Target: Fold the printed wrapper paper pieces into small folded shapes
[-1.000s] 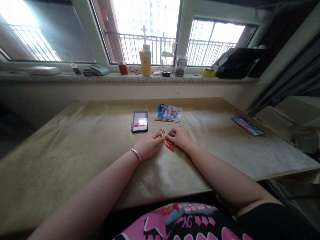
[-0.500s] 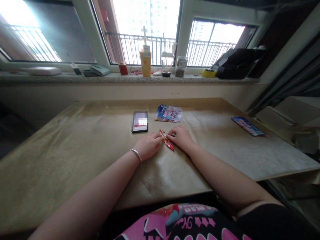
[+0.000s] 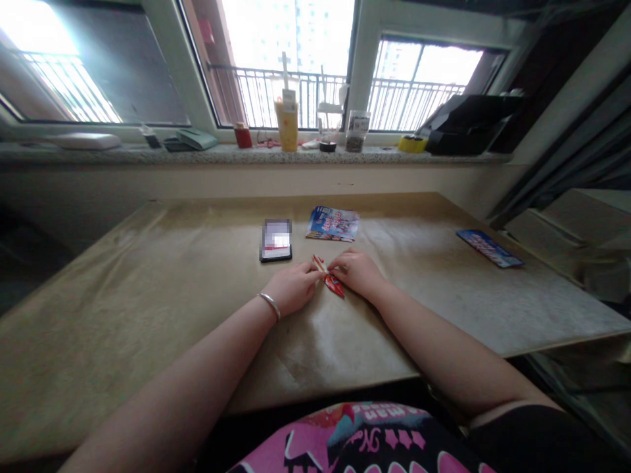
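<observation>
Here, the broad table (image 3: pixel 197 315) is covered with creased tan sheeting (image 3: pixel 404 223). Beyond its far edge, on the speckled sill (image 3: pixel 148 155), a tall clear cup (image 3: pixel 288 112) is part-filled with yellow contents (image 3: pixel 288 135). Between front and far edges, the half-curled left hand (image 3: pixel 292 288) and right hand (image 3: pixel 359 272) are closed at the fingertips on a glossy, pointed red folded piece (image 3: pixel 334 285).

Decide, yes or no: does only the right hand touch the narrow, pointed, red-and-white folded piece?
No: the left hand has its fingers on the red-and-white piece too, opposite the right hand.
</observation>
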Action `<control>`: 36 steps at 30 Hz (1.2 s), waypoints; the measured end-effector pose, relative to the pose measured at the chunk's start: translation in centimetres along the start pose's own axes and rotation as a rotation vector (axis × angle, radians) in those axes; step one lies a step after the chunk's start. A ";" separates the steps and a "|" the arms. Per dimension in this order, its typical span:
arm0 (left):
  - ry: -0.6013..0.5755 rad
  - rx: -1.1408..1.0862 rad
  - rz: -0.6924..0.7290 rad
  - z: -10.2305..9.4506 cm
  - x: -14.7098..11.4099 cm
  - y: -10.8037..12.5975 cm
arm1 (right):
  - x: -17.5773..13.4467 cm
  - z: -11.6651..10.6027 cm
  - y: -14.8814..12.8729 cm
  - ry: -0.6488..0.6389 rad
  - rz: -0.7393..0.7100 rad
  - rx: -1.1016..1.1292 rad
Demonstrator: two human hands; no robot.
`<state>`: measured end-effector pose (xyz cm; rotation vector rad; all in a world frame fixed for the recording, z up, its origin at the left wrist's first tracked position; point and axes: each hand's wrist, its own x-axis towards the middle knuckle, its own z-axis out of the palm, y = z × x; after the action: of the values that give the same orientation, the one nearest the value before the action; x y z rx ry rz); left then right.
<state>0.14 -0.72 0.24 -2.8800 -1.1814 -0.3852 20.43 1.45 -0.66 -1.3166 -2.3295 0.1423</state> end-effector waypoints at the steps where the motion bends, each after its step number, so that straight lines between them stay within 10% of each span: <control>1: -0.002 -0.002 -0.002 0.0 0.0 0.0 | 0.0 -0.1 0.0 -0.007 -0.018 -0.012; 36: -0.013 -0.150 0.135 0.2 0.0 -2.1 | 0.2 0.9 0.0 0.059 0.020 0.315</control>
<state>-1.23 0.81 -0.11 -3.0721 -0.9918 -0.4719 19.90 1.71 -1.42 -1.1694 -2.1387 0.4512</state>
